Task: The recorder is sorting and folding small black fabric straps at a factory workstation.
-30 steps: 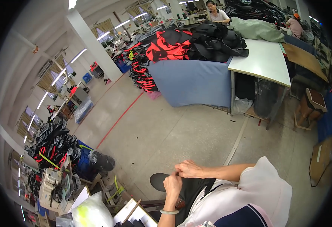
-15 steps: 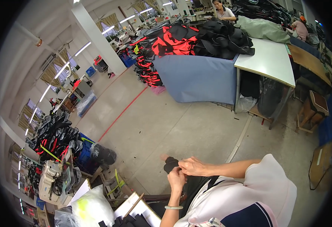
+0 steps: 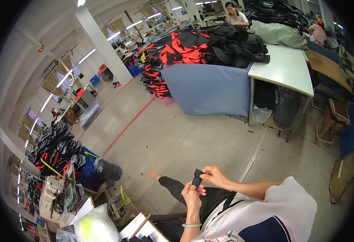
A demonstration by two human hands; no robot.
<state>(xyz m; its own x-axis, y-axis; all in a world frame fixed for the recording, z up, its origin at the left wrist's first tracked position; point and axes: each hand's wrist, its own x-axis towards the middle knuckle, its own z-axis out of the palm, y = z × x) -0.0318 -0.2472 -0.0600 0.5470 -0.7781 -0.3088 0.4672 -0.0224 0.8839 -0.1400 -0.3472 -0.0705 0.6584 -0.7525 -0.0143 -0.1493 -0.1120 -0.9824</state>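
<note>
A small black strip of fabric [image 3: 197, 175] is held up between my two hands, above my lap. My left hand [image 3: 192, 195], below it, pinches the lower part of the strip between thumb and fingers; a pale bangle circles that wrist. From the right, my right hand [image 3: 215, 177] has its thumb and forefinger closed on the strip's upper edge. The fingers cover part of the strip. My leg in black trousers [image 3: 172, 187] stretches out to the left beneath my hands, ending in a bare foot [image 3: 155, 175].
At lower left stand a sewing machine [image 3: 52, 195], a white plastic bag [image 3: 98, 226] and a board [image 3: 138, 228] with black pieces. A dark bin [image 3: 108, 170] is beyond. Ahead, red and black fabric [image 3: 185, 48] heaps beside a white table [image 3: 284, 66]; a co-worker [image 3: 236, 17] is behind it.
My hands have shifted slightly right and drawn apart, so more of the black strip shows upright between them. My leg and foot have moved out to the left.
</note>
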